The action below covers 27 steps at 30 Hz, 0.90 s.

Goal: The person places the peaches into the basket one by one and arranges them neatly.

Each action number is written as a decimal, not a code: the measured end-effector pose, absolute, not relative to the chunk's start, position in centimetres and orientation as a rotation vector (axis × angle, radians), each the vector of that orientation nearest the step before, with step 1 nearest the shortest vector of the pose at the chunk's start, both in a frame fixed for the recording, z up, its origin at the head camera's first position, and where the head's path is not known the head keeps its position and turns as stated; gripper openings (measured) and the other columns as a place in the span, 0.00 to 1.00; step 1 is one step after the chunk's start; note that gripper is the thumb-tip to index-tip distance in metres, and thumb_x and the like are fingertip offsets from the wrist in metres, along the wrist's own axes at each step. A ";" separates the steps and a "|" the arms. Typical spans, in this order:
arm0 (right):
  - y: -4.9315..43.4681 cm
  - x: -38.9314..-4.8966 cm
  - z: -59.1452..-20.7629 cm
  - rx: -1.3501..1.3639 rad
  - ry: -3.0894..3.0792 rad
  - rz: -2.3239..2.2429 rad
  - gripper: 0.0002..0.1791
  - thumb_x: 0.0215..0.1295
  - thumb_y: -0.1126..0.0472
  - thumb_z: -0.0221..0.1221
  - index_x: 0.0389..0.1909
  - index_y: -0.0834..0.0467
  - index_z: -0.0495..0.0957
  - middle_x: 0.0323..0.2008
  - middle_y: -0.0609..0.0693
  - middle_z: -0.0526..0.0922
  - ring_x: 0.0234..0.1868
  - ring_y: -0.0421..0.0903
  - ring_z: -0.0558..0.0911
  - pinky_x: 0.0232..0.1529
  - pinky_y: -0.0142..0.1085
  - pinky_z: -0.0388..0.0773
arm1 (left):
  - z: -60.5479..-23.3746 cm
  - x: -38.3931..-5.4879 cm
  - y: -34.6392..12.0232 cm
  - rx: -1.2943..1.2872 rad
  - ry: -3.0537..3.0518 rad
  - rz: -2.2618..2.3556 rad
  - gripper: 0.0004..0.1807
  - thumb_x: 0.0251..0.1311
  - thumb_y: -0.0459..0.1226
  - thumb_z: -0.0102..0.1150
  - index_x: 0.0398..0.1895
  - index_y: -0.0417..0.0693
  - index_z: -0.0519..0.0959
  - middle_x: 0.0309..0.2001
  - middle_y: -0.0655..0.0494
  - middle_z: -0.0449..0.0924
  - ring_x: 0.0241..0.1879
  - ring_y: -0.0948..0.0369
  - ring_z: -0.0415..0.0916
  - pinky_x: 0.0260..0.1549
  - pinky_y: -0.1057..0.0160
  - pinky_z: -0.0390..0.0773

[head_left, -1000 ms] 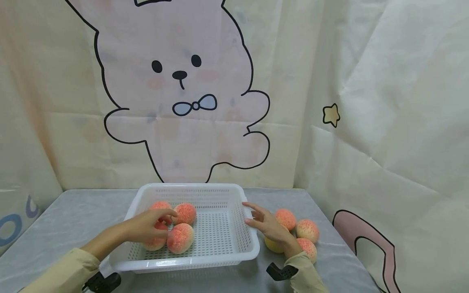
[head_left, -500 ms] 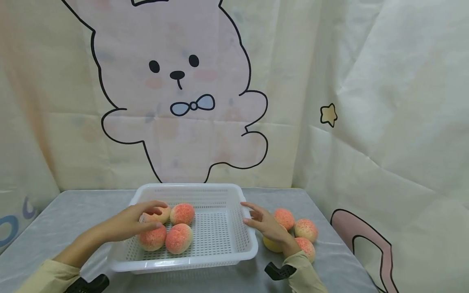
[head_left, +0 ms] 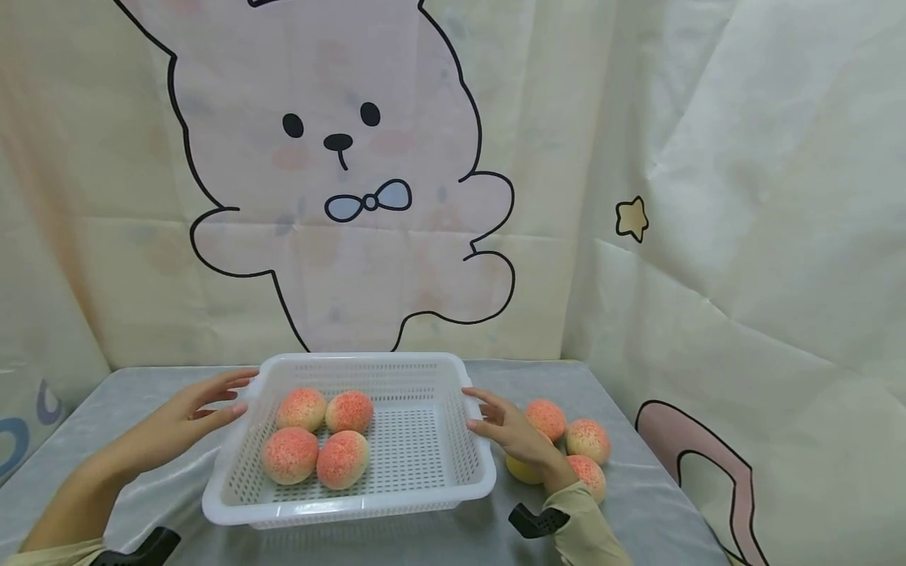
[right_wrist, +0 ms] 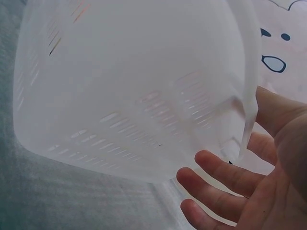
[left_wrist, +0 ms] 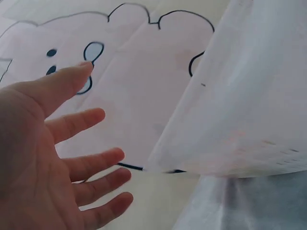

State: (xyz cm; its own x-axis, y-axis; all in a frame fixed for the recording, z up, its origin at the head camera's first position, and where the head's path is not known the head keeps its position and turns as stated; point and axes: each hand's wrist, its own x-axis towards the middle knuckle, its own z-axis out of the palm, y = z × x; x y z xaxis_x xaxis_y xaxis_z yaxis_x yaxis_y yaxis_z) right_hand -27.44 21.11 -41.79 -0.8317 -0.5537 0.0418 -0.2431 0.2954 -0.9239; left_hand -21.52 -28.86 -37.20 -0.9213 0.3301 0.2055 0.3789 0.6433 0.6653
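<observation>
A white plastic basket with slotted walls sits on the table. Inside its left half, several pink-and-yellow peaches lie grouped together. My left hand is off the basket's left side, fingertips near the rim. In the left wrist view, that hand holds nothing, its fingers spread and apart from the basket wall. At the right rim, my right hand holds the basket. The right wrist view has this hand with the thumb at the rim and other fingers loosely below it.
Several more peaches lie on the table right of the basket, partly hidden behind the right forearm. A grey cloth covers the table. Light curtains with a cartoon bear hang behind and at the sides.
My left hand has drawn back from the peaches, leftward out of the basket to beside its left rim. The right hand stays at the right rim.
</observation>
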 end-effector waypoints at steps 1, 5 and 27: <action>21.1 -27.4 -41.8 -0.726 2.284 -1.549 0.37 0.75 0.54 0.57 0.79 0.56 0.55 0.70 0.64 0.71 0.68 0.61 0.73 0.63 0.55 0.75 | -37.5 -21.5 -29.2 -0.594 -2.794 -1.177 0.30 0.75 0.44 0.52 0.77 0.51 0.62 0.71 0.47 0.69 0.60 0.74 0.70 0.49 0.45 0.79; 21.1 -27.3 -41.9 -0.718 2.282 -1.548 0.37 0.75 0.54 0.57 0.79 0.57 0.55 0.70 0.64 0.71 0.66 0.60 0.75 0.62 0.54 0.76 | -38.7 -21.7 -30.0 -0.574 -2.879 -1.340 0.32 0.77 0.45 0.49 0.80 0.52 0.56 0.74 0.37 0.63 0.60 0.66 0.75 0.46 0.41 0.81; 21.5 -26.5 -40.0 -0.692 2.569 -1.363 0.36 0.74 0.53 0.58 0.77 0.60 0.59 0.69 0.71 0.69 0.63 0.64 0.77 0.58 0.55 0.78 | -40.5 -22.7 -30.2 -0.550 -2.958 -1.821 0.42 0.76 0.43 0.50 0.82 0.46 0.37 0.71 0.21 0.59 0.49 0.67 0.83 0.42 0.49 0.86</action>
State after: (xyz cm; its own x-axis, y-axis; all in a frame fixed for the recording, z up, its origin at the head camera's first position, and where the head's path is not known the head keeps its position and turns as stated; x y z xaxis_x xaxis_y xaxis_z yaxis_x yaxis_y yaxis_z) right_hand -26.54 21.54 -39.97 -0.8818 -0.4649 0.0796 -0.3266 0.4800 -0.8142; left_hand -22.65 -30.20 -40.51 -0.8833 0.4436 -0.1516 0.0644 0.4351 0.8981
